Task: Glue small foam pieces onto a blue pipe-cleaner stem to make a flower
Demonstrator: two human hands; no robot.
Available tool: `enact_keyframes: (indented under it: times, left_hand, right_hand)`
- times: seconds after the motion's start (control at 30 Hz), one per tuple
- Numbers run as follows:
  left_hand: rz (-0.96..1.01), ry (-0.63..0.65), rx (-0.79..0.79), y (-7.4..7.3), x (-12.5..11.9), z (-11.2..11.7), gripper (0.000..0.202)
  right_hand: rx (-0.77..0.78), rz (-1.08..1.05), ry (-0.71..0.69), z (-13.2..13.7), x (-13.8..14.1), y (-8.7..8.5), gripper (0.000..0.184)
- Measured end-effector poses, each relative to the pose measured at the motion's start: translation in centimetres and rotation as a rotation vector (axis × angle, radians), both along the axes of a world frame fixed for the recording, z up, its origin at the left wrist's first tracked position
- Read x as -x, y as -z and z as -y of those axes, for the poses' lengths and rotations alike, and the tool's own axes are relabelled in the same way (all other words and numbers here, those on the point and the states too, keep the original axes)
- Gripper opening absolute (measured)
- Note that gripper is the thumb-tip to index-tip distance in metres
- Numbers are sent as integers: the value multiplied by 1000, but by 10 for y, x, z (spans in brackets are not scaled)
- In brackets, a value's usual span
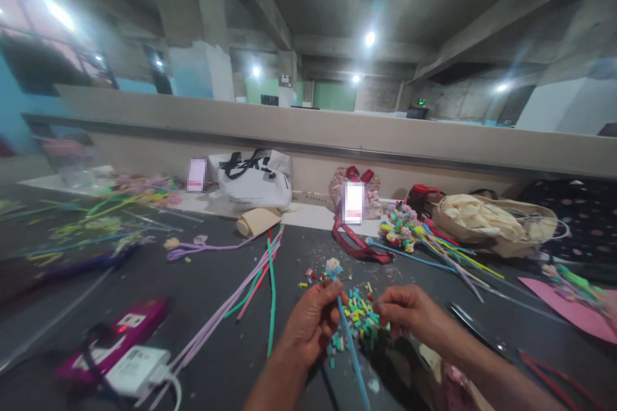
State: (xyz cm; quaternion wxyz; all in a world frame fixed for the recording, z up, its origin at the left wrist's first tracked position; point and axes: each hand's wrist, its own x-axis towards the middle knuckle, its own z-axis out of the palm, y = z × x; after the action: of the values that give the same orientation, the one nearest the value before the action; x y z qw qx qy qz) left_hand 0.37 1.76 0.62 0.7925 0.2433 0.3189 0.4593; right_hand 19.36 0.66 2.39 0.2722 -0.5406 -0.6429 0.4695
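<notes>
My left hand (pixel 311 324) is closed around a thin blue stem (pixel 351 348) that carries a small pale flower (pixel 332 266) at its top. My right hand (pixel 409 311) is pinched shut just right of the stem, over a heap of small coloured foam bits (pixel 359 318) on the dark table (pixel 216 359); what its fingertips hold is too small to name.
Long purple, green and pink stems (pixel 263 276) lie to the left. A bunch of finished flowers (pixel 402 226) lies at the right, by a tan bag (pixel 486 221). A white bag (pixel 253 180), a magenta power strip (pixel 128 327), a white charger (pixel 137 369) and scissors (pixel 475 331) are nearby.
</notes>
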Motion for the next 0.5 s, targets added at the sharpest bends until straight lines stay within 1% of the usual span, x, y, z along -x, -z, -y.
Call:
enact_keyframes:
  times: [0.3,0.4,0.5]
  left_hand:
    - [27,18,-50,-3,6,-3,23]
    - [33,13,-55,-4,8,-1,23]
    - [40,20,-50,-5,17,1,21]
  right_hand:
    - [-35,104,16,2,-15,12,18]
    - [-54,142,-3,2,-18,14,17]
    - [-80,192,-38,4,-20,17,17]
